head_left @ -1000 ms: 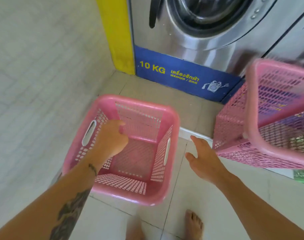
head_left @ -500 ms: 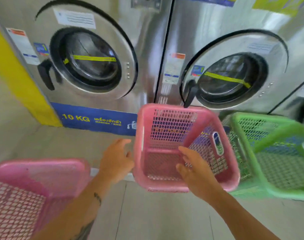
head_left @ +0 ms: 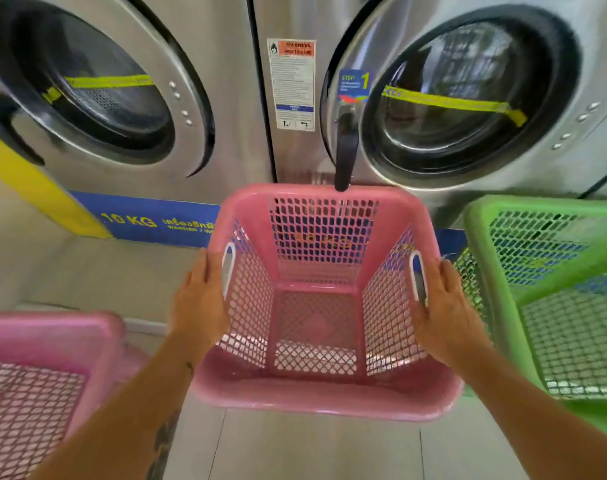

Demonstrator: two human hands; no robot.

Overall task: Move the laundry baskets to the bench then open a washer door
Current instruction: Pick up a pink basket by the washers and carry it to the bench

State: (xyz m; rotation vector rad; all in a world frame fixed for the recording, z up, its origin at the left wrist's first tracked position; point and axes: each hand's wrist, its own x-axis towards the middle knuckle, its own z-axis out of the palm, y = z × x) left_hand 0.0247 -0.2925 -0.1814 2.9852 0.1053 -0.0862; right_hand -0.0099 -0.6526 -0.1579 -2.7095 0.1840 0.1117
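Note:
An empty pink laundry basket (head_left: 321, 396) stands in the centre, in front of two steel washers. My left hand (head_left: 199, 303) presses on its left side by the white handle slot. My right hand (head_left: 444, 306) holds its right side with fingers at the other handle slot. A second pink basket (head_left: 45, 344) sits at the lower left. A green basket (head_left: 496, 244) stands at the right, touching the centre one. The left washer door (head_left: 97, 81) and the right washer door (head_left: 468, 98) are both closed; the right door's black handle (head_left: 345, 150) hangs just above the centre basket's far rim.
A yellow pillar (head_left: 31, 192) stands at the far left beside the left washer. A blue "10 KG" strip (head_left: 149, 220) runs along the washers' base. A low step edge (head_left: 142, 325) crosses the tiled floor under the baskets.
The view moved right from the first pink basket, which my left hand left. Both hands have spread apart and closed on the sides of the centre pink basket, which is now nearer.

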